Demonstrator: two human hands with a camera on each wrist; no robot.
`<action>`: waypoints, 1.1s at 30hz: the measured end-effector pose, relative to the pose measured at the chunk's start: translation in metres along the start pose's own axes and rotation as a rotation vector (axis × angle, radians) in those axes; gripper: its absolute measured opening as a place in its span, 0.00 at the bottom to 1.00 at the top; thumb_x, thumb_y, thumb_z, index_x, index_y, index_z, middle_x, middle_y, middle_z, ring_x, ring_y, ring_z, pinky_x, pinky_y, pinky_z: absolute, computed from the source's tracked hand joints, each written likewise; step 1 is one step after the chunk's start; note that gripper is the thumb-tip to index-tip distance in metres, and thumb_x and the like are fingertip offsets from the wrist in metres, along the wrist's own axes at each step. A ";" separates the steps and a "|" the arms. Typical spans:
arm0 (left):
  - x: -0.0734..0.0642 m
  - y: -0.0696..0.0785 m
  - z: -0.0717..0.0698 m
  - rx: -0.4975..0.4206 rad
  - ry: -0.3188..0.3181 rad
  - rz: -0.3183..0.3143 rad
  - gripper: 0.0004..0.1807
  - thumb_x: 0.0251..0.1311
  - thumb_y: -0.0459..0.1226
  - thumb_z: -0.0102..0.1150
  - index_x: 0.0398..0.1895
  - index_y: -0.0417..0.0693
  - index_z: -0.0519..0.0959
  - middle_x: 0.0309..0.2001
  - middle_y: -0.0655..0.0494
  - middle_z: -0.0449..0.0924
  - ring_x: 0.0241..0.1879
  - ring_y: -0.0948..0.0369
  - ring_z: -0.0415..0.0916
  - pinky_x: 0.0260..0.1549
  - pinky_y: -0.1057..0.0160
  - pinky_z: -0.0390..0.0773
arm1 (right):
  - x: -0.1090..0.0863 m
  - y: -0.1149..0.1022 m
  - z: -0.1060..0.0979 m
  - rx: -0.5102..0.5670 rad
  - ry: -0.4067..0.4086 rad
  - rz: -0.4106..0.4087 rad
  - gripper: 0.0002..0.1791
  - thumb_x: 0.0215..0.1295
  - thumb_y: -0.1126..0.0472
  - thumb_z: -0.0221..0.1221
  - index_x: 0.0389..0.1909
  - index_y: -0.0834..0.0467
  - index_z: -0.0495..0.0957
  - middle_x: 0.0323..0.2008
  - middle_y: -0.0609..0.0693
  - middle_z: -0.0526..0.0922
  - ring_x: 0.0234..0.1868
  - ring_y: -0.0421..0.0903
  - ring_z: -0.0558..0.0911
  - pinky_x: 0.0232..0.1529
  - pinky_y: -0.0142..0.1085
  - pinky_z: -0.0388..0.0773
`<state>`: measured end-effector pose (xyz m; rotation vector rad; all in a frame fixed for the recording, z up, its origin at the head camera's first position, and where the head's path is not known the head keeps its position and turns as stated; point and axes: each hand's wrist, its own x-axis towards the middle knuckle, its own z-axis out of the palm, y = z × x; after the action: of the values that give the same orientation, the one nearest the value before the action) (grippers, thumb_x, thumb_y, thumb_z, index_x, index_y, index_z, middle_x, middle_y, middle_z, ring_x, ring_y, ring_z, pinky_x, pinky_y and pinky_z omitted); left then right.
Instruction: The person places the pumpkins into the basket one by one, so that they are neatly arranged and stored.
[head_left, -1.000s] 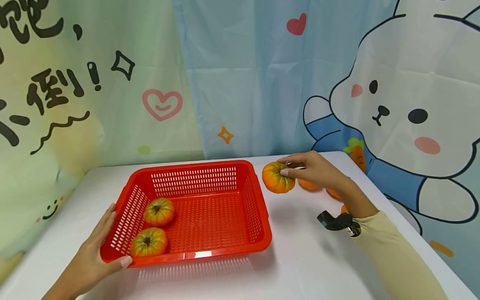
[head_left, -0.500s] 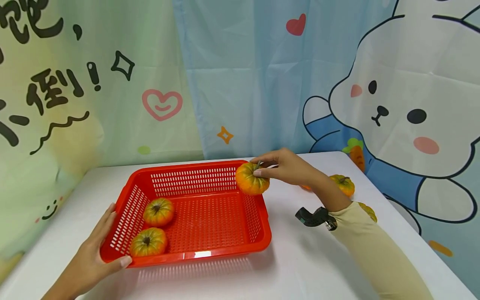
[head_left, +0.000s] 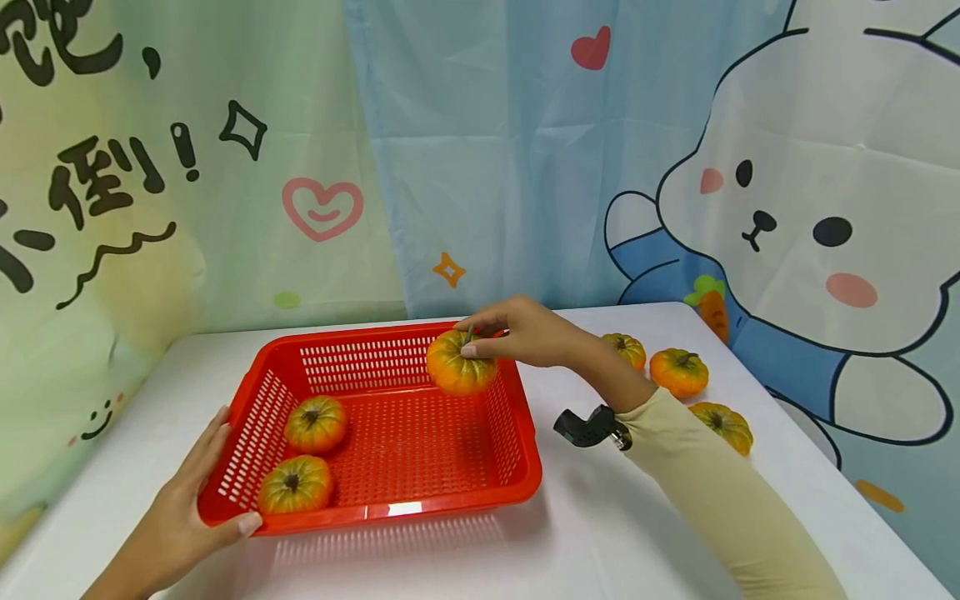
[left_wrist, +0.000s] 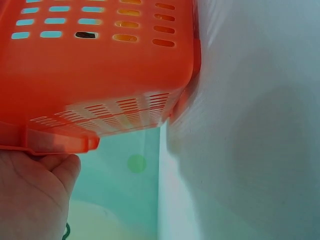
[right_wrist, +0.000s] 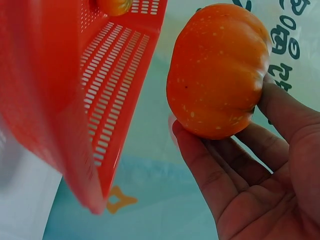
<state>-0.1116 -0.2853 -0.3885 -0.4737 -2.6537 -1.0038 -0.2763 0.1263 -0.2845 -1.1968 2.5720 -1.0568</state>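
My right hand [head_left: 528, 331] pinches a small orange pumpkin [head_left: 459, 364] between thumb and fingers, close to its green stem. That pumpkin hangs over the back right part of a red plastic basket [head_left: 405, 509], above its floor. In the right wrist view the fingers and thumb hold the pumpkin's [right_wrist: 217, 70] sides. My left hand [head_left: 176, 508] holds the basket's left side, thumb on the front left rim and fingers along the outside. The left wrist view has these fingers [left_wrist: 62, 167] under the rim. Two pumpkins, one behind [head_left: 316, 423] the other [head_left: 296, 484], sit at the basket's left.
Three more pumpkins lie on the white table [head_left: 600, 517] to the right: one at the back [head_left: 626, 350], one in the middle [head_left: 678, 372], and one nearer [head_left: 723, 426], partly behind the right sleeve [head_left: 720, 483]. A printed curtain [head_left: 480, 167] hangs behind the table.
My right hand has carried the pumpkin leftward from beside the basket to over its inside. The pumpkins on the right have come into view from behind the arm. My left hand stays put.
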 end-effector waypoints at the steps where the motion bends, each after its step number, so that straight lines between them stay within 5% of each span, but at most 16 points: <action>1: 0.000 0.000 0.000 0.002 0.000 0.001 0.61 0.42 0.37 0.75 0.78 0.44 0.44 0.78 0.63 0.38 0.65 0.83 0.43 0.47 0.84 0.58 | 0.002 -0.001 0.001 -0.001 -0.004 -0.008 0.20 0.64 0.56 0.64 0.55 0.57 0.82 0.48 0.48 0.84 0.45 0.43 0.80 0.43 0.36 0.78; 13: 0.001 -0.002 -0.002 0.031 -0.016 -0.027 0.61 0.44 0.38 0.74 0.77 0.43 0.44 0.77 0.66 0.36 0.63 0.85 0.42 0.44 0.82 0.62 | 0.032 -0.018 0.019 0.013 -0.055 -0.094 0.19 0.63 0.55 0.65 0.51 0.59 0.83 0.40 0.45 0.85 0.39 0.40 0.81 0.39 0.33 0.78; 27: 0.000 -0.003 -0.002 0.016 -0.014 -0.008 0.60 0.45 0.37 0.74 0.78 0.44 0.44 0.78 0.65 0.37 0.65 0.83 0.41 0.48 0.85 0.55 | 0.065 -0.020 0.050 0.131 -0.159 -0.035 0.21 0.61 0.56 0.67 0.54 0.59 0.82 0.44 0.49 0.85 0.44 0.39 0.83 0.43 0.31 0.78; 33: -0.001 -0.003 0.000 0.010 -0.015 -0.012 0.60 0.45 0.37 0.74 0.78 0.45 0.44 0.77 0.65 0.37 0.66 0.83 0.40 0.49 0.86 0.54 | 0.076 -0.018 0.058 0.104 -0.177 -0.018 0.19 0.62 0.57 0.66 0.53 0.59 0.82 0.44 0.50 0.85 0.48 0.44 0.82 0.44 0.29 0.77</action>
<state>-0.1120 -0.2882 -0.3905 -0.4657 -2.6765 -0.9945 -0.2949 0.0330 -0.3025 -1.2309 2.3488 -1.0242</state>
